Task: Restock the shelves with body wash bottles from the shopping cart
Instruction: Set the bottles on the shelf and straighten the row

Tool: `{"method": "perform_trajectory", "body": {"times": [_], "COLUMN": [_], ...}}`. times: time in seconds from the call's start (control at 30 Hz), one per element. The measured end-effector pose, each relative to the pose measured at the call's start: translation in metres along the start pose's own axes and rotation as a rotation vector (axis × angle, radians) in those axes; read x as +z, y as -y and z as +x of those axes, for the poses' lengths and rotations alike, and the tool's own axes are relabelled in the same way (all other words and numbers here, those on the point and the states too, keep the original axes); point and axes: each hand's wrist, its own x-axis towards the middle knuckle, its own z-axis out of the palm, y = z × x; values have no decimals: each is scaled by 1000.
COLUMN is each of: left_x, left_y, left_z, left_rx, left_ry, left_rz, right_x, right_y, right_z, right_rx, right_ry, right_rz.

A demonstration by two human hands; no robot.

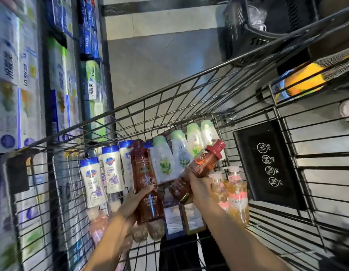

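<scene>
We are standing in shop aisle: stocked shelves (33, 85) of boxed goods running left of our left hand (136, 198), wire shopping cart (169, 106) surrounding both hands, black basket (246, 36) sitting beyond our right hand (199, 184).

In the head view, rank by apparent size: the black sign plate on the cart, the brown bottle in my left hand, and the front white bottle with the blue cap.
1. Black sign plate
2. Brown bottle, nearer the camera, so unsure
3. White blue-capped bottle
</scene>
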Motion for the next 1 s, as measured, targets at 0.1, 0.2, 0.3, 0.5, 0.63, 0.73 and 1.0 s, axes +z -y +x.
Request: {"method": "perform_trajectory", "body": {"times": [0.1,0.2,0.3,0.5,0.63,0.73,1.0], "left_x": [-6,-9,-11,-18,-26,-30,-31], "left_y": [2,2,4,-2,-5,-6,-8], "left_z": [2,-1,-5,-19,-22,-23,-24], "left_rx": [-6,25,55,91,104,124,145], "left_ry": [68,126,87,50,50,51,65], "left_rz": [-122,-159,-154,-114,-76,-74,-81], "right_x": [18,24,15,-1,9,25,56], "right_y": [-7,-15,-20,-7,1,-5,-3], "right_z": [21,32,26,16,13,1,17], "right_rx": [29,19,-80,-226,-437,-671,-450], "right_ry": [-194,-219,-162,60,-116,-454,-542], "right_rz": [-56,-135,-105,-295,-654,-813,-1042]}}
